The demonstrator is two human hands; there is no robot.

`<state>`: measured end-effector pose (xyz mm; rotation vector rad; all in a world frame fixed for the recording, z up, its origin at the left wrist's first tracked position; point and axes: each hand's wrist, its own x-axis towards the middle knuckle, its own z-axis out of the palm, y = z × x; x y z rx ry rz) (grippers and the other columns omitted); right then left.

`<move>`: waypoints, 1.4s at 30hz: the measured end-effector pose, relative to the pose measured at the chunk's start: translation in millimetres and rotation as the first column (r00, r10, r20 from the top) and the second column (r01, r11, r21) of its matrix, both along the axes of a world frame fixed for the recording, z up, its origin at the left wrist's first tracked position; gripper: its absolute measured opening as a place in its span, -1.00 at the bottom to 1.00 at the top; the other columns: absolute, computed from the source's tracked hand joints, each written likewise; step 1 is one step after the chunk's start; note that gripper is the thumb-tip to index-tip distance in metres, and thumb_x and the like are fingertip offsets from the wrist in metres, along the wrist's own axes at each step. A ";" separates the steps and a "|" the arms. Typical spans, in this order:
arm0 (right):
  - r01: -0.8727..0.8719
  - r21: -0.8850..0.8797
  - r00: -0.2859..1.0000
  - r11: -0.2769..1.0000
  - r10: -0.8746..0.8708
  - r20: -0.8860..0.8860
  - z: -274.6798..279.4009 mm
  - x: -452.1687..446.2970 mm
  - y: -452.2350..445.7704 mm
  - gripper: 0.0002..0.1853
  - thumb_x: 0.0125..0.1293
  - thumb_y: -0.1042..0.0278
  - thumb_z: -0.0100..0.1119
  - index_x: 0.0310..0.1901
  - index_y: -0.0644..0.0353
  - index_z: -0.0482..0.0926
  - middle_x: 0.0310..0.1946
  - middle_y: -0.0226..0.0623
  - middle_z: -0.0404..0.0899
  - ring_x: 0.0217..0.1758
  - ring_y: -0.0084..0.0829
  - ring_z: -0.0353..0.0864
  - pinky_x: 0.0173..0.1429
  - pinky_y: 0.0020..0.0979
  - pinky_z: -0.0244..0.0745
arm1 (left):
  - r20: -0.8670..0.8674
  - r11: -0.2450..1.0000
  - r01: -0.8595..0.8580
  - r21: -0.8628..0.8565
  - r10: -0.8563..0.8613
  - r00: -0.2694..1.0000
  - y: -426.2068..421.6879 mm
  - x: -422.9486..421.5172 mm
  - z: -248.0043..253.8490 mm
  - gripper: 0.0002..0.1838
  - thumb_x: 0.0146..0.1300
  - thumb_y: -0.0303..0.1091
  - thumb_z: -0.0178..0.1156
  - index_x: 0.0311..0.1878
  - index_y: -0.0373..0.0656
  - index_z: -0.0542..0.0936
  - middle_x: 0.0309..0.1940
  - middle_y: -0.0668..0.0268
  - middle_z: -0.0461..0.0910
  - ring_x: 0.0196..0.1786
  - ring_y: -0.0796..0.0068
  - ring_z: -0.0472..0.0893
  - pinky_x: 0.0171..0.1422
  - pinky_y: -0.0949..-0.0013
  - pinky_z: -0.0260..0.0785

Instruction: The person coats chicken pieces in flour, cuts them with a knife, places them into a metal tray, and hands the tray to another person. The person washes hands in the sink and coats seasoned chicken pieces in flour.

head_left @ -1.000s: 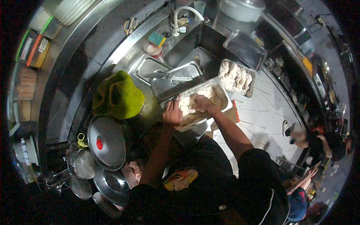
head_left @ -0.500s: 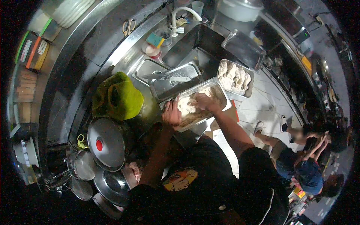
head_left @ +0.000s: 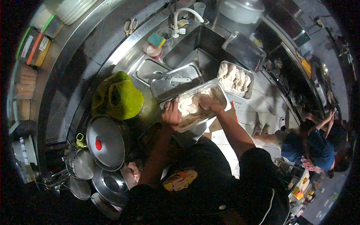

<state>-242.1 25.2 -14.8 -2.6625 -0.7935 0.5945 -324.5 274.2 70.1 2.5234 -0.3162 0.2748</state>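
Observation:
A deep rectangular steel pan (head_left: 198, 122) stands in front of me, holding loose white flour (head_left: 185, 105) and coated pieces that look like meat. My left hand (head_left: 172, 115) grips its left end, fingers over the rim. Inside the pan, at its right half, my right hand (head_left: 208, 103) presses into the flour; its fingertips are hidden there. Just beyond the right end is a second steel pan (head_left: 245, 96) with several flour-coated pieces (head_left: 234, 78) in a row. An empty-looking steel pan (head_left: 161, 90) with a white-handled knife (head_left: 180, 80) across it sits beyond the left end.
Behind are a sink (head_left: 187, 41), a faucet (head_left: 175, 26), and a clear lid (head_left: 243, 50). A yellow-green cloth (head_left: 118, 95), a large pan lid (head_left: 108, 144) and strainers (head_left: 83, 163) are at left. A co-worker (head_left: 311, 148) is at the far right.
My right hand has shifted slightly within the flour, while my left hand stays on the pan. At the right, the co-worker has moved and bent farther over toward the counter.

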 end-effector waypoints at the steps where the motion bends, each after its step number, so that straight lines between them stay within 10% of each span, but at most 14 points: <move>1: 0.072 0.149 0.997 0.986 -0.077 0.029 -2.4 -2.1 -0.4 -0.62 0.42 0.06 0.06 -0.12 0.28 0.60 -0.17 0.03 0.60 0.00 0.01 0.60 0.11 -0.06 0.47 | -0.021 1.000 -0.001 0.000 0.001 1.000 0.7 -0.6 3.2 -0.26 0.11 -0.44 0.09 0.47 -0.11 0.33 0.17 0.07 0.56 0.27 -0.08 0.48 0.36 -0.04 0.37; 4: 0.256 0.364 0.965 0.895 -0.258 -0.045 0.3 -7.1 1.2 -0.75 0.38 0.17 0.17 -0.24 0.22 0.62 -0.36 -0.12 0.59 -0.22 -0.14 0.66 -0.09 -0.11 0.52 | 0.034 1.000 -0.006 0.015 0.005 0.999 1.5 -0.9 3.8 -0.31 0.14 -0.45 0.07 0.44 -0.09 0.38 0.17 -0.01 0.55 0.25 -0.08 0.50 0.29 0.01 0.44; 9: 0.420 -0.021 0.855 0.907 -0.403 -0.328 66.9 -0.1 22.3 -0.64 0.36 0.13 0.12 -0.07 0.30 0.61 -0.10 0.12 0.63 0.03 0.03 0.65 0.16 -0.10 0.52 | 0.090 0.997 -0.020 0.075 0.013 0.996 -0.7 -1.4 -1.4 -0.33 0.15 -0.45 0.06 0.42 -0.08 0.41 0.16 -0.01 0.55 0.22 -0.06 0.52 0.20 0.03 0.50; 11: 0.577 0.352 0.803 0.737 -0.434 -0.409 -12.5 -4.1 1.8 -0.66 0.33 0.20 0.13 -0.04 0.31 0.61 -0.10 0.12 0.64 0.03 0.06 0.66 0.17 -0.08 0.53 | 0.100 0.996 -0.030 0.085 0.022 0.995 -1.3 -2.1 3.0 -0.33 0.14 -0.44 0.06 0.41 -0.09 0.41 0.16 0.01 0.56 0.21 -0.06 0.53 0.18 0.03 0.51; 13: 0.585 0.353 0.809 0.730 -0.496 -0.317 -15.8 -7.3 -4.2 -0.66 0.30 0.25 0.13 -0.01 0.31 0.60 -0.09 0.13 0.64 0.07 0.10 0.65 0.20 -0.05 0.54 | 0.050 0.998 -0.006 0.058 0.003 0.999 -0.2 -0.7 9.9 -0.34 0.16 -0.43 0.05 0.41 -0.09 0.42 0.16 0.02 0.56 0.23 -0.05 0.52 0.19 0.05 0.51; 15: 0.500 -0.043 0.865 0.865 -0.501 -0.018 62.1 -11.4 0.1 -0.66 0.28 0.29 0.14 0.03 0.28 0.60 -0.07 0.15 0.63 0.12 0.15 0.63 0.24 -0.01 0.53 | 0.042 0.999 -0.003 0.051 0.001 0.999 1.1 -1.2 9.6 -0.35 0.16 -0.42 0.05 0.41 -0.10 0.42 0.15 0.02 0.57 0.23 -0.04 0.52 0.20 0.06 0.51; 20: 0.194 -0.032 0.790 0.981 -0.136 0.598 -4.7 -22.7 -23.1 -0.72 0.29 0.36 0.11 0.01 0.18 0.60 -0.11 0.06 0.64 0.07 0.13 0.62 0.24 -0.03 0.52 | -0.066 0.999 -0.025 0.037 0.028 0.997 -0.9 -4.5 -0.9 -0.23 0.16 -0.39 0.10 0.52 -0.03 0.26 0.27 -0.03 0.51 0.36 -0.14 0.43 0.36 -0.12 0.37; 28: -0.001 0.046 0.960 0.999 -0.012 0.281 45.7 -22.6 -12.7 -0.79 0.33 0.38 0.05 -0.09 0.15 0.64 -0.17 -0.02 0.64 -0.05 -0.06 0.64 0.16 -0.08 0.47 | 0.055 0.999 -0.019 0.037 0.017 0.998 -0.2 -0.3 -3.7 -0.30 0.14 -0.43 0.07 0.45 -0.06 0.38 0.16 -0.03 0.56 0.26 -0.07 0.50 0.28 -0.01 0.44; 30: -0.037 0.326 0.984 0.945 -0.023 0.178 43.0 -17.9 -7.7 -0.80 0.31 0.37 0.07 -0.12 0.14 0.65 -0.17 -0.06 0.65 -0.11 -0.09 0.66 0.14 -0.08 0.48 | 0.077 0.998 -0.024 0.056 0.019 0.997 -2.4 -1.8 1.0 -0.35 0.14 -0.44 0.05 0.40 -0.08 0.44 0.11 -0.02 0.58 0.20 -0.02 0.54 0.22 0.05 0.49; 32: -0.131 0.115 0.989 0.985 0.122 0.086 56.1 -14.8 -7.8 -0.81 0.29 0.32 0.12 -0.15 0.14 0.67 -0.14 -0.07 0.64 -0.05 -0.11 0.64 0.16 -0.09 0.49 | 0.038 0.998 -0.006 0.057 0.004 0.999 -0.2 0.4 8.6 -0.35 0.13 -0.45 0.06 0.38 -0.08 0.46 0.09 0.01 0.59 0.17 -0.02 0.56 0.18 0.04 0.51; 36: -0.371 -0.080 0.893 0.925 0.380 0.241 106.0 -19.2 -10.1 -0.77 0.28 0.17 0.21 -0.21 0.12 0.70 -0.17 -0.10 0.66 -0.07 -0.13 0.65 0.17 -0.10 0.49 | 0.085 0.995 -0.009 0.100 0.001 0.996 4.3 0.1 -16.7 -0.32 0.13 -0.41 0.08 0.42 -0.06 0.43 0.05 0.04 0.58 0.11 0.00 0.57 0.16 0.03 0.51; 38: -0.311 0.117 0.938 0.943 0.286 0.195 42.7 -24.1 -10.1 -0.72 0.31 0.11 0.13 -0.15 0.09 0.71 -0.01 -0.13 0.65 0.17 -0.08 0.57 0.31 -0.04 0.42 | -0.066 0.991 0.086 0.100 -0.079 0.995 15.2 -1.1 -46.2 -0.27 0.14 -0.28 0.13 0.46 -0.03 0.36 0.04 0.04 0.56 0.10 -0.01 0.53 0.18 -0.02 0.49; 40: -0.274 0.316 0.880 0.908 0.104 0.464 0.5 -27.9 -20.3 -0.64 0.38 0.04 0.03 -0.02 0.08 0.67 0.03 -0.10 0.64 0.11 -0.02 0.59 0.30 0.06 0.39 | 0.367 0.994 -0.078 0.079 0.043 0.929 -3.2 -1.8 -64.2 -0.45 0.22 -0.27 0.13 0.32 -0.15 0.51 0.00 0.07 0.58 0.05 0.13 0.57 0.07 0.16 0.48; 42: -0.223 0.420 0.895 0.880 0.014 0.445 -18.1 -27.2 -23.4 -0.63 0.35 0.05 0.07 0.00 0.12 0.64 -0.01 -0.08 0.64 0.05 -0.02 0.60 0.26 0.05 0.41 | 0.181 0.933 0.075 -0.353 -0.011 0.983 22.5 5.4 -146.4 -0.45 0.25 -0.28 0.09 0.33 -0.19 0.52 0.00 -0.03 0.57 0.10 0.07 0.55 0.14 0.15 0.44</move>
